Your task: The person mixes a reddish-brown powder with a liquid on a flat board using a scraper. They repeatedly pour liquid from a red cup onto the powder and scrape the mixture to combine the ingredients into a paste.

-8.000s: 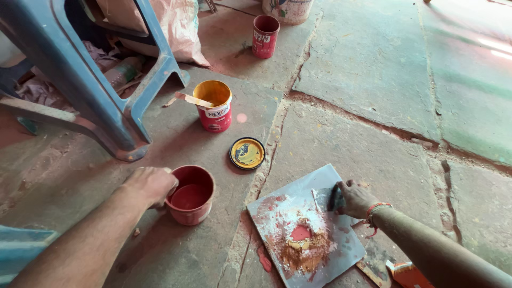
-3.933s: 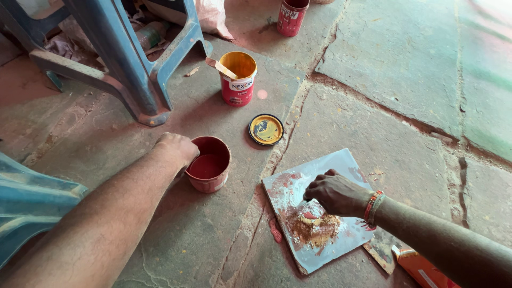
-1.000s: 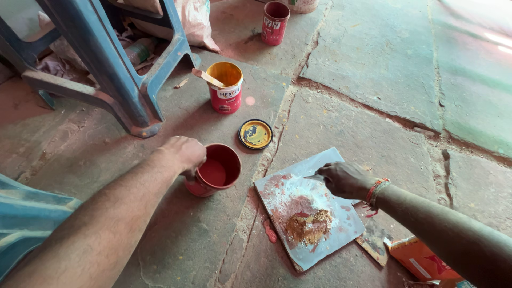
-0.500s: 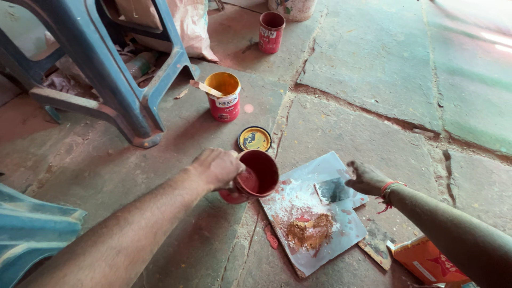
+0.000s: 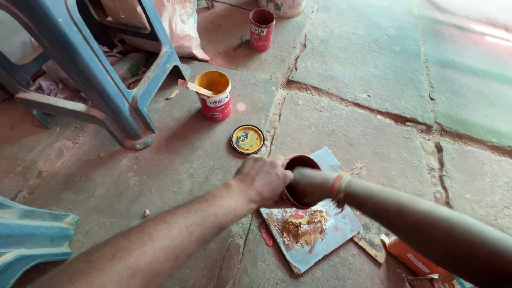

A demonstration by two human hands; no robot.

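Left hand (image 5: 265,178) grip wrapped round tilted red cup (image 5: 298,180) above grey tile (image 5: 314,234), right hand inside, grip unseen.

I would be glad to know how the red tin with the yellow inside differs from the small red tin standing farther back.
The red tin with the yellow inside is wider and holds a wooden stick; the small red tin farther back is narrower, dark inside and holds no stick. Both stand upright, open, on the stone floor.

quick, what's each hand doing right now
Left hand: closed around the red pot, held over the tile.
Right hand: cannot be told; it is hidden at the pot, and only the forearm shows.
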